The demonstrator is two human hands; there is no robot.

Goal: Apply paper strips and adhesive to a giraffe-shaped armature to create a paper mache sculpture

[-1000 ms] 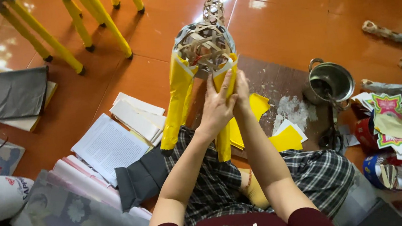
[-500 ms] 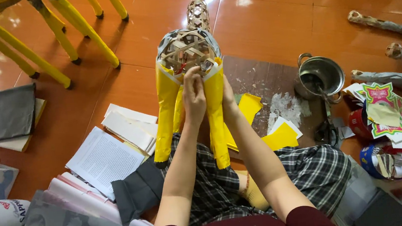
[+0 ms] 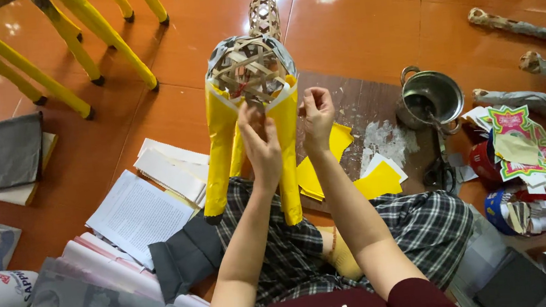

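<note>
1. Left hand (image 3: 260,141) pressed flat on the bamboo animal frame (image 3: 252,75), fingers loosely open.
2. Right hand (image 3: 316,112) pinches the frame's yellow paper (image 3: 289,145) edge.
3. Frame stands on the floor (image 3: 353,12), over the lap.

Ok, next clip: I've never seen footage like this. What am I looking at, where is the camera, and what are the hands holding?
No machine here: a person sits on a tiled floor, filmed by a camera worn on their head, looking down. Both bare hands work on a woven bamboo animal frame partly covered in yellow paper. The left hand presses on the frame's yellow covering; the right hand is raised beside it, fingers pinched. Around it lie yellow paper pieces, a metal pot, scissors, printed pages and coloured paper cut-outs. Yellow frame legs stand top left.
</note>
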